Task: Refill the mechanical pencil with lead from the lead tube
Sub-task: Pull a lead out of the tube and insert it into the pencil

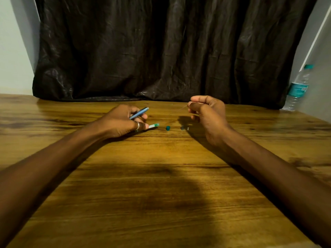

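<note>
My left hand [123, 120] rests on the wooden table [161, 185] and holds a blue mechanical pencil [140, 112], its open end pointing up and to the right. The same hand's lower fingers also grip the lead tube [153, 125], white with a green end, which lies low against the table. My right hand [207, 111] hovers to the right, thumb and forefinger pinched on a thin stick of lead [183, 107] that points left toward the pencil. A small teal cap [167, 128] and another small teal piece with a white eraser [184, 128] lie on the table between the hands.
A dark crinkled sheet [170, 51] hangs behind the table's far edge. A clear water bottle [298, 88] with a teal label stands at the far right against the wall.
</note>
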{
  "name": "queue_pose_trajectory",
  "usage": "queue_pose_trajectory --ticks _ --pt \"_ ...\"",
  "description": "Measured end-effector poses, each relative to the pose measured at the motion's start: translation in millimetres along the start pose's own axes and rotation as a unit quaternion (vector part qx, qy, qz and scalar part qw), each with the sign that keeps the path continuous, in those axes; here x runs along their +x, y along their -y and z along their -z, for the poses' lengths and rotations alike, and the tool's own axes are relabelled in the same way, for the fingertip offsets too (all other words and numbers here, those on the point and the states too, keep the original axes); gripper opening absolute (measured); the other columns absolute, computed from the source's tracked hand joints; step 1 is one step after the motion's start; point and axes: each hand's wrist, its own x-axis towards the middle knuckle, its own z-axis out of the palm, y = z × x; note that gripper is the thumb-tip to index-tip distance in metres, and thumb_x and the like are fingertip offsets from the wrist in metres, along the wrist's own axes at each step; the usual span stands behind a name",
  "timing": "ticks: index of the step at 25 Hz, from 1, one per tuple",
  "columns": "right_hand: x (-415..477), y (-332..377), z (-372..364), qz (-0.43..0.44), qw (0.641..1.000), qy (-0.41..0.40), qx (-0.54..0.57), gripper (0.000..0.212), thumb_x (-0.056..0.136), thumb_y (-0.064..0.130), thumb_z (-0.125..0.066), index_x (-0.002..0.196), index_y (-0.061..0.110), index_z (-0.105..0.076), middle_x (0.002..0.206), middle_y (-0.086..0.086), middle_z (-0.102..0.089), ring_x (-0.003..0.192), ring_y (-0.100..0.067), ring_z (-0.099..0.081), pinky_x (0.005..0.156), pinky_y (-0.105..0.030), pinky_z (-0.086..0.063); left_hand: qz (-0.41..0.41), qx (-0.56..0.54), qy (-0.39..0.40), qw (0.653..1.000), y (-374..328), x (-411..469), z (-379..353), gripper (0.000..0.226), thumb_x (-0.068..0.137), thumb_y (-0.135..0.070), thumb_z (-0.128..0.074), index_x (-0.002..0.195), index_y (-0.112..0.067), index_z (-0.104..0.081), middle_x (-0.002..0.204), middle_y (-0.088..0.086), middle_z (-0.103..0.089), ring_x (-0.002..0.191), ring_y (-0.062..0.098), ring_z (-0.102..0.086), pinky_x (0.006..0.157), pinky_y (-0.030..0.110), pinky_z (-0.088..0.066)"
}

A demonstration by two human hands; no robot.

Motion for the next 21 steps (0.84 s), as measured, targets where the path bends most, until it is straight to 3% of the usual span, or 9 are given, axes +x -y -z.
queue_pose_trajectory --ticks 2,4,11,15,18,21 --pt "0.4 -1.0 -0.3 0.000 1.000 0.001 -0.007 0.018 0.090 0.004 -0.068 0.104 0.015 -0.070 0.092 -0.001 -0.073 0.082 -0.009 -0.067 0.060 -0.018 -0.053 -0.015 0.037 0.008 0.999 0.5 0.8 -1.3 0.025 0.083 -0.021 -0.081 0.106 -0.025 -0.072 0.102 0.006 -0.077 0.098 0.021 -0.072 0.089 0.039 -0.058" --pt "0.5 -1.6 -1.5 -0.003 1.000 0.004 -0.006 0.019 0.091 0.004 -0.067 0.106 0.014 -0.070 0.093 -0.003 -0.073 0.082 -0.009 -0.066 0.061 -0.019 -0.052 -0.036 0.062 0.008 0.997 0.8 0.8 -1.7 0.023 0.084 -0.024 -0.080 0.105 -0.027 -0.074 0.102 -0.003 -0.076 0.097 0.014 -0.070 0.086 0.034 -0.057" --pt "-0.2 -3.0 -3.2 -0.016 1.000 0.017 -0.009 0.020 0.092 0.002 -0.065 0.108 0.014 -0.069 0.096 -0.003 -0.073 0.083 -0.009 -0.066 0.061 -0.019 -0.052 -0.103 0.146 0.006 0.984 -0.2 -0.1 -0.7 0.010 0.084 -0.033 -0.079 0.094 -0.036 -0.077 0.074 -0.027 -0.072 0.072 -0.010 -0.064 0.056 0.010 -0.041" --pt "-1.3 -2.9 -3.1 -0.026 0.999 0.021 -0.013 0.021 0.093 0.003 -0.065 0.111 0.015 -0.069 0.098 -0.004 -0.073 0.083 -0.010 -0.066 0.057 -0.017 -0.052 -0.120 0.198 -0.010 0.973 -2.9 0.6 -1.1 0.015 0.083 -0.038 -0.080 0.097 -0.032 -0.081 0.075 -0.018 -0.073 0.070 -0.003 -0.063 0.060 0.024 -0.044" --pt "-3.1 -1.6 -3.4 -0.034 0.999 0.027 -0.009 0.020 0.094 0.004 -0.064 0.110 0.016 -0.069 0.096 -0.004 -0.072 0.079 -0.010 -0.065 0.052 -0.015 -0.051 -0.115 0.197 -0.012 0.974 -2.8 1.3 -2.7 0.015 0.083 -0.036 -0.080 0.097 -0.031 -0.081 0.071 -0.018 -0.071 0.067 -0.002 -0.061 0.059 0.024 -0.041" --pt "-3.7 -0.5 -3.6 -0.030 0.999 0.030 -0.012 0.020 0.094 0.004 -0.064 0.108 0.016 -0.069 0.094 -0.002 -0.072 0.079 -0.008 -0.065 0.055 -0.015 -0.052 -0.108 0.179 -0.010 0.978 -1.2 0.3 -4.7 0.019 0.082 -0.032 -0.081 0.101 -0.029 -0.081 0.082 -0.017 -0.075 0.076 -0.001 -0.065 0.065 0.025 -0.045"
